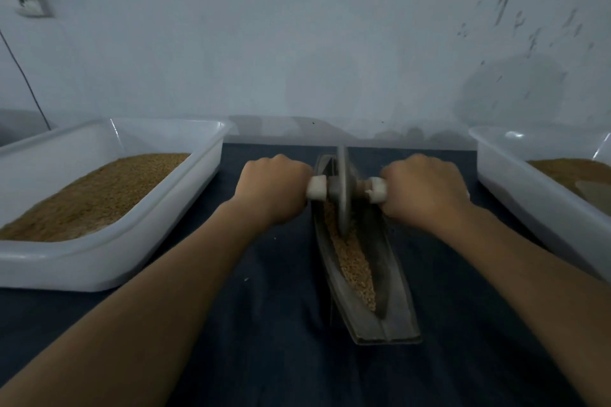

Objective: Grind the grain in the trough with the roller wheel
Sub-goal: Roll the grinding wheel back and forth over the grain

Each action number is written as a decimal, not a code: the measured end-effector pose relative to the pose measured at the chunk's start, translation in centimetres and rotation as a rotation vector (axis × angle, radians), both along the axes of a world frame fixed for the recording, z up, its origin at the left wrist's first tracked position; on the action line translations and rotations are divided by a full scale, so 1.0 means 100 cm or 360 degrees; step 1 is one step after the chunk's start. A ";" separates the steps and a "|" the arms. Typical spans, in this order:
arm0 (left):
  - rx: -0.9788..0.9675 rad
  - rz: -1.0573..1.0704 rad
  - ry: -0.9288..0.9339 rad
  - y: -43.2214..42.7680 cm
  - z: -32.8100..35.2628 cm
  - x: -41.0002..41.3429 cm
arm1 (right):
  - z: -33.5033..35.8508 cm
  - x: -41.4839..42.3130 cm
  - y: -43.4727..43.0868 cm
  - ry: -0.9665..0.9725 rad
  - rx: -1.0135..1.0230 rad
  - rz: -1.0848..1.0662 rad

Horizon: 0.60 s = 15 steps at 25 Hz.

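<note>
A grey roller wheel [343, 188] stands upright on its edge in a long, narrow, boat-shaped trough [393, 291], near the trough's far end, its rim sunk into tan grain [355, 264] that lines the channel. The trough lies at the middle of the surface [281, 324], which is covered in dark blue cloth, and runs from the near edge toward the far edge. A person's bare hands hold the wheel's axle: the left grip [274, 188] is curled tight round the left handle [317, 188], the right grip [423, 190] round the right handle [377, 189]. A white tray [66, 269] of grain sits at the left edge, another white tray [529, 195] at the right edge.
</note>
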State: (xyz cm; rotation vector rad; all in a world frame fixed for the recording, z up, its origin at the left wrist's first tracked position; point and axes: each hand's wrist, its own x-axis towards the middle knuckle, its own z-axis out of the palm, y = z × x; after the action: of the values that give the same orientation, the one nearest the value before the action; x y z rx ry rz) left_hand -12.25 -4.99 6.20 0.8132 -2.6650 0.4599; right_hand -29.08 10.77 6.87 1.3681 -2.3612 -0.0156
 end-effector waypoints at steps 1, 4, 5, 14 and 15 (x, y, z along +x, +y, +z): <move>0.0070 0.0019 -0.0031 -0.008 0.003 -0.007 | 0.005 -0.005 -0.011 -0.0043 0.0027 0.0008; 0.0216 0.0002 -0.0122 -0.006 0.008 -0.003 | 0.007 -0.009 -0.013 -0.0048 0.0047 0.0048; 0.0244 -0.0028 -0.0133 0.000 0.005 0.006 | 0.002 -0.007 -0.002 -0.0007 0.0031 0.0073; 0.0033 0.0002 -0.0012 0.014 -0.011 0.028 | -0.013 -0.001 0.024 0.0252 -0.0139 0.0139; 0.0065 0.0037 -0.0018 0.005 -0.007 0.016 | -0.009 -0.006 0.008 0.0160 -0.0128 0.0119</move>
State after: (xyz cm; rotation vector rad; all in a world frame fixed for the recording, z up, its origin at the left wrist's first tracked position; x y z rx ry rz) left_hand -10.64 -4.49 5.46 0.8569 -2.6861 0.4180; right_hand -29.71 11.53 5.99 1.3833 -2.2029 0.0311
